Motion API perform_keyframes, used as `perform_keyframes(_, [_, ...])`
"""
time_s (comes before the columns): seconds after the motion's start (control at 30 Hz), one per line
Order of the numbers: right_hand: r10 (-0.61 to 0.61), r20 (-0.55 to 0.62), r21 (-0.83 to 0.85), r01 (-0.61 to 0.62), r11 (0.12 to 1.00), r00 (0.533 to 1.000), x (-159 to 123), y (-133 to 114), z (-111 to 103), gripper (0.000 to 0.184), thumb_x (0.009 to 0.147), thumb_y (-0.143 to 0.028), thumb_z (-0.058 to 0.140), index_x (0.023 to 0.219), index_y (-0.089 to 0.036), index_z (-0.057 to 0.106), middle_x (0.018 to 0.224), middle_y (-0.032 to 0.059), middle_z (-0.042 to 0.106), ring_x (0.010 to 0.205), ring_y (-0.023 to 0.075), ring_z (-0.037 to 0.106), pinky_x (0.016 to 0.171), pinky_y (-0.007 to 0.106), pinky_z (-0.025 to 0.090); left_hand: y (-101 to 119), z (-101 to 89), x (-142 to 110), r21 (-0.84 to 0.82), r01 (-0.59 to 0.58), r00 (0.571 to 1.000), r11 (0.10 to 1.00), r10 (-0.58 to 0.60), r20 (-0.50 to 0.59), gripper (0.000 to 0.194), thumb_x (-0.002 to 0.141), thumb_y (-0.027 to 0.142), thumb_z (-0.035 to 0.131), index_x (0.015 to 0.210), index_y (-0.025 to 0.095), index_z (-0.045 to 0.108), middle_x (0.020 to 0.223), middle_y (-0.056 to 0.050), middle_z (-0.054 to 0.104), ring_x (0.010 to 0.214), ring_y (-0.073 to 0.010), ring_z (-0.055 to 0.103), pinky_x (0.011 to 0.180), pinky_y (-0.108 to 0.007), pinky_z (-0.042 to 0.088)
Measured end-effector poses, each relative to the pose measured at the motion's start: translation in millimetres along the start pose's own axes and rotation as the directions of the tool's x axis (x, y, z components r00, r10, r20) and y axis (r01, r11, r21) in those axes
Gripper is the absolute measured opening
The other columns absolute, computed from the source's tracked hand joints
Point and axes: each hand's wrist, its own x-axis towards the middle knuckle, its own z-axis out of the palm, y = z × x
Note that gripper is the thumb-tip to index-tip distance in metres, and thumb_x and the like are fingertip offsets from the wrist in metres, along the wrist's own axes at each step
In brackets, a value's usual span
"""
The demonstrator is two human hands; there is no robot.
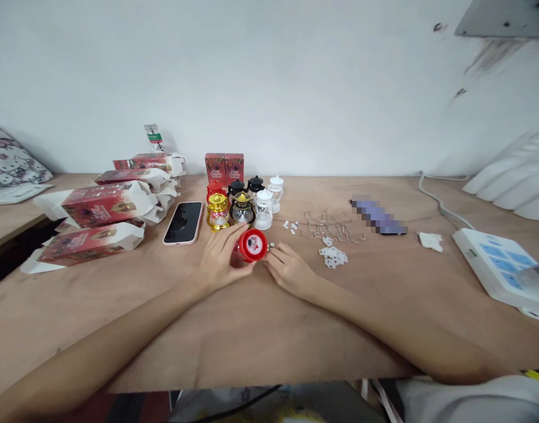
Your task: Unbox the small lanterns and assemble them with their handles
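Note:
My left hand (222, 258) is closed around a small red lantern (253, 245), tilted so that its round red end with a pale disc inside faces me. Close to the lantern's right side, my right hand (289, 270) has its fingers pinched together. A tiny whitish piece (272, 245) shows by those fingertips; whether they grip it or something else is too small to tell. Just behind stand several mini lanterns: a gold one (218, 212), a dark bronze one (242, 210), a white one (263, 210), plus further red, black and white ones.
Thin bent wires (329, 228) and flat white pieces (333, 256) lie right of my hands. A pink-edged phone (184, 223) and open red boxes (108, 204) are at left. Two closed red boxes (224, 167) stand behind the lanterns. A white power strip (494, 258) sits at right.

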Motion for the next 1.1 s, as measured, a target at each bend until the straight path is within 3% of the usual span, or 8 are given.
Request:
perform_keyframes(0.13, [-0.094,-0.038,0.122,0.098,0.988,0.995,-0.3,0.5,-0.1,0.018,0.089,-0.008,0.044,0.087,-0.014,0.061,0.072,0.0053,0.061,0.068,0.0168,0.049,0.065,0.028,0.042,0.3,0.4,-0.4,0.011,-0.018,1.000,1.000,0.018,-0.008,0.064,0.074,0.033,0.065,0.131,0.016,0.040,0.123,-0.015,0.058,0.113,-0.0265,0.056,0.094,-0.039,0.046])
perform_keyframes(0.27, [0.028,0.006,0.171,-0.028,0.985,1.000,0.3,-1.1,-3.2,0.017,0.090,-0.014,0.045,0.087,-0.016,0.061,0.076,0.0065,0.060,0.072,0.0182,0.050,0.065,0.029,0.044,0.3,1.3,-0.8,0.008,-0.016,1.000,1.000,0.016,-0.011,0.064,0.074,0.033,0.066,0.131,0.017,0.040,0.123,-0.015,0.058,0.113,-0.0264,0.056,0.095,-0.039,0.046])
perform_keyframes(0.43, [0.194,0.118,0.067,-0.203,0.977,0.974,2.2,-3.6,-5.0,0.016,0.088,-0.025,0.052,0.085,-0.016,0.064,0.086,0.0106,0.057,0.081,0.0224,0.048,0.070,0.036,0.044,0.1,1.3,-0.8,-0.007,-0.028,1.000,1.000,0.028,0.003,0.064,0.074,0.033,0.066,0.131,0.018,0.040,0.123,-0.014,0.058,0.112,-0.0267,0.057,0.094,-0.040,0.046])
perform_keyframes(0.63, [0.245,0.190,0.073,-0.263,0.962,0.951,3.0,-2.9,-3.7,0.016,0.087,-0.028,0.056,0.080,-0.017,0.065,0.082,0.0080,0.057,0.079,0.0216,0.047,0.069,0.035,0.042,-0.2,1.7,-1.7,-0.005,-0.020,1.000,1.000,0.020,0.012,0.063,0.074,0.033,0.065,0.131,0.017,0.041,0.123,-0.014,0.058,0.112,-0.0268,0.056,0.094,-0.040,0.046])
perform_keyframes(0.9, [0.274,0.186,-0.002,-0.278,0.961,0.944,5.5,0.5,-5.0,0.026,0.086,-0.038,0.056,0.074,-0.015,0.063,0.084,0.0092,0.060,0.079,0.0222,0.047,0.068,0.035,0.041,-0.3,1.3,-0.5,-0.008,-0.035,0.999,0.999,0.035,-0.006,0.063,0.074,0.031,0.066,0.131,0.017,0.041,0.122,-0.014,0.058,0.111,-0.0264,0.057,0.094,-0.039,0.047])
perform_keyframes(1.1, [0.347,0.287,0.001,-0.362,0.932,0.893,9.8,-7.0,-9.6,0.021,0.082,-0.036,0.063,0.078,-0.016,0.062,0.086,0.0086,0.060,0.084,0.0244,0.048,0.070,0.037,0.040,-0.8,1.5,0.9,-0.012,-0.039,0.999,0.999,0.039,-0.008,0.065,0.072,0.032,0.068,0.130,0.017,0.041,0.121,-0.015,0.058,0.110,-0.0272,0.058,0.093,-0.040,0.048])
